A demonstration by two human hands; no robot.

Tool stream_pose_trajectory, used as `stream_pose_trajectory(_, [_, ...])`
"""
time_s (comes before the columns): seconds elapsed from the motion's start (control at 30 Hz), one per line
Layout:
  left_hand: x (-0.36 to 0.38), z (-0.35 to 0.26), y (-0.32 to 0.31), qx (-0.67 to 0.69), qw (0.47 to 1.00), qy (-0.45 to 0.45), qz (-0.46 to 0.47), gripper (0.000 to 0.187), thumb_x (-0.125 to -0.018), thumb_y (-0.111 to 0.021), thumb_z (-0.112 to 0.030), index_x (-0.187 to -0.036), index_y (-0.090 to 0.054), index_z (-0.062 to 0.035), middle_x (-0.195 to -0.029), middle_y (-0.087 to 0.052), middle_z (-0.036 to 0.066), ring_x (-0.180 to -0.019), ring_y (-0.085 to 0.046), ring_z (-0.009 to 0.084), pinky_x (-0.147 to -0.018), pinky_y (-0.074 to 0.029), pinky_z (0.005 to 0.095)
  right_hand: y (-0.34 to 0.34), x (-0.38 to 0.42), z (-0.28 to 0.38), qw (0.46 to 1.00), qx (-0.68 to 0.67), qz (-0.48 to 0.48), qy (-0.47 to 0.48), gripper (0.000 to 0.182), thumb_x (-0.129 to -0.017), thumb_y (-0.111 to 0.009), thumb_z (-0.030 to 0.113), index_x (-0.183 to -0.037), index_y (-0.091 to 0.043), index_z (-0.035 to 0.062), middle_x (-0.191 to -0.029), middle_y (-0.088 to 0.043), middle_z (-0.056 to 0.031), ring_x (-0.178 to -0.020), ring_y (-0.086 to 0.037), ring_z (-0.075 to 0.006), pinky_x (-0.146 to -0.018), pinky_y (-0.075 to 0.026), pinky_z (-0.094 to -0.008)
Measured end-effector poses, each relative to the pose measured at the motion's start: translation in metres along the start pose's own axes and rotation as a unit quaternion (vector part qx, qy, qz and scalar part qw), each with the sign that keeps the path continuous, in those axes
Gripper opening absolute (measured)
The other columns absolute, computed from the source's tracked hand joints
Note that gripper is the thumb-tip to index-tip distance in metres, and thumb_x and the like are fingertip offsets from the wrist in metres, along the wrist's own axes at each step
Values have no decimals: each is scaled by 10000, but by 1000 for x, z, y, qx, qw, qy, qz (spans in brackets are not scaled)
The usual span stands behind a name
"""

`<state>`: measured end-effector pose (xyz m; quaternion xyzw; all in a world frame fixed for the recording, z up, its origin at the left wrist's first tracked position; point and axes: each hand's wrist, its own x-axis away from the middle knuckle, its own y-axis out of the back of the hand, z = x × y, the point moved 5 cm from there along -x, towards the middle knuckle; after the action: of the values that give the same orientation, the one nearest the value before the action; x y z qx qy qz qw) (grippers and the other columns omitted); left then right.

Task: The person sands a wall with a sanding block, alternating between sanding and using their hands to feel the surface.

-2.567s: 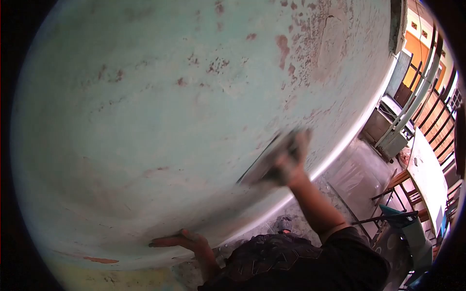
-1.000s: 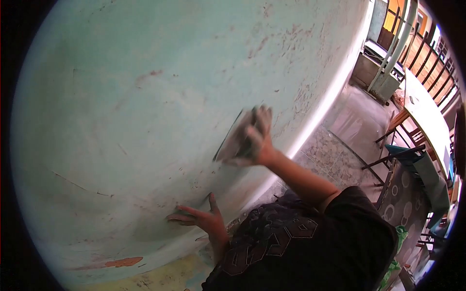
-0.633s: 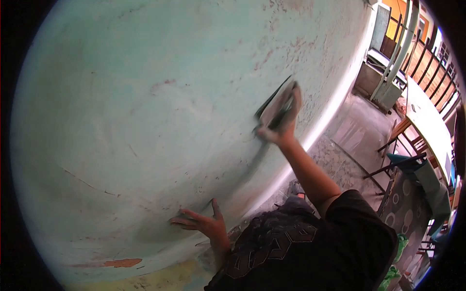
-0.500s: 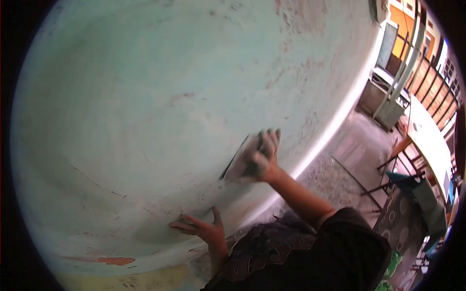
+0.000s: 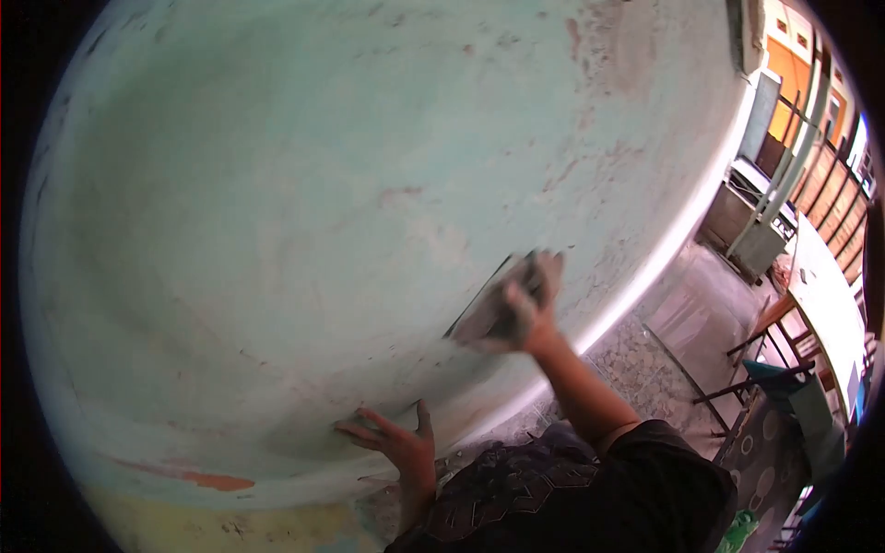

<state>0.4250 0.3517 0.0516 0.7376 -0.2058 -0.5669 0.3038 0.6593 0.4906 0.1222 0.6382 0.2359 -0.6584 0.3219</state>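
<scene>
While the left hand lies flat against the wall with its fingers spread and nothing in its grasp, the right hand is closed around a sanding pad and presses it to the plaster higher up and to the right. That pad is a flat, greyish piece, dusted pale, with a thin dark edge along its left side where it meets the wall; it is blurred, so its exact make cannot be told. The fingers wrap over its top and the thumb sits beneath, both coated in the same pale dust.

The wall fills most of the view. Its paint is a faded mint green, worn thin in broad patches that show whitish and pinkish plaster. Reddish-brown flecks and scrapes cluster toward the upper right, and an orange-red streak runs low on the left, near a yellowish band at the bottom. Fine hairline cracks cross the surface near the left hand.

A black sleeve and dark patterned shirt sit at the near edge. To the right, a speckled floor runs toward the far end, where a white pipe stands, with a wooden railing and a dark metal chair frame beside it.
</scene>
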Motion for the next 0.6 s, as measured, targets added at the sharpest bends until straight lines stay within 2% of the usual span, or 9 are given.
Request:
stream_pose_trajectory(0.07, [2, 8, 6, -3, 1000, 13, 3, 1023, -815, -636, -499, -1482, 4, -61, -1451, 81, 383, -1312, 3, 619, -972, -180, 720, 13, -35, -40, 999, 35, 12, -2, 1051, -670, -733, 589, -1444, -227, 88, -1437, -265, -265, -1327, -284, -418, -1075, -221, -565])
stream_pose_trajectory(0.1, [2, 7, 7, -8, 1000, -12, 12, 1024, -810, -649, -482, -1481, -9, -48, -1460, 81, 365, -1324, 7, 599, -991, -171, 704, 11, -48, -67, 947, -195, -88, -240, 1082, -698, -704, 599, -1447, -182, 18, -1459, -234, -240, -1339, -279, -366, -1074, -266, -482])
stream_pose_trajectory(0.13, [3, 4, 7, -9, 999, -36, 21, 1025, -806, -663, -466, -1480, -22, -36, -1469, 82, 347, -1336, 11, 579, -1010, -162, 687, 28, -74, -70, 949, -179, -130, -223, 1063, -732, -680, 578, -1449, -155, -5, -1468, -212, -230, -1344, -275, -330, -1079, -260, -434])
stream_pose_trajectory(0.27, [8, 7, 0, -29, 999, -26, 24, 1015, -808, -664, -449, -1478, -23, -34, -1464, 70, 353, -1324, 0, 595, -998, -166, 700, 11, -80, -24, 996, -4, -88, 2, 1013, -765, -660, 548, -1452, -152, 3, -1485, -179, -239, -1383, -198, -361, -1112, -195, -494])
stream_pose_trajectory(0.4, [4, 0, 4, 0, 1000, -7, 29, 989, -819, -655, -438, -1480, -29, -51, -1455, 71, 363, -1315, -7, 605, -986, -176, 709, 0, -40, 10, 991, 16, 17, 129, 985, -728, -662, 597, -1458, -209, 117, -1454, -216, -287, -1370, -213, -408, -1120, -165, -528])
stream_pose_trajectory(0.47, [4, 1, 8, 14, 999, -5, 36, 984, -822, -653, -435, -1480, -28, -54, -1452, 76, 364, -1313, -6, 607, -982, -181, 711, 5, -61, -20, 994, -16, -71, 76, 1005, -740, -671, 572, -1452, -188, 55, -1458, -224, -262, -1364, -239, -372, -1114, -200, -486])
stream_pose_trajectory(0.5, [4, 1, 9, 19, 999, -10, 38, 981, -824, -652, -434, -1479, -30, -52, -1452, 75, 364, -1312, -7, 608, -982, -182, 711, 4, -65, -41, 990, -70, -59, -105, 1024, -760, -672, 550, -1441, -156, -14, -1462, -224, -234, -1360, -247, -326, -1100, -234, -430])
stream_pose_trajectory(0.53, [4, -2, 9, 26, 999, -15, 41, 977, -826, -651, -433, -1478, -32, -49, -1452, 74, 364, -1310, -8, 609, -982, -184, 711, 20, -75, -53, 979, -67, -129, -145, 993, -736, -704, 475, -1444, -188, 8, -1455, -213, -241, -1353, -231, -365, -1073, -245, -477])
stream_pose_trajectory(0.6, [5, 0, 7, 21, 999, -22, 32, 953, -829, -649, -423, -1474, -51, -56, -1442, 42, 381, -1289, -52, 628, -970, -205, 715, 17, -80, -48, 985, -41, -121, -114, 1000, -741, -691, 502, -1442, -183, 1, -1460, -210, -246, -1357, -233, -378, -1084, -223, -497])
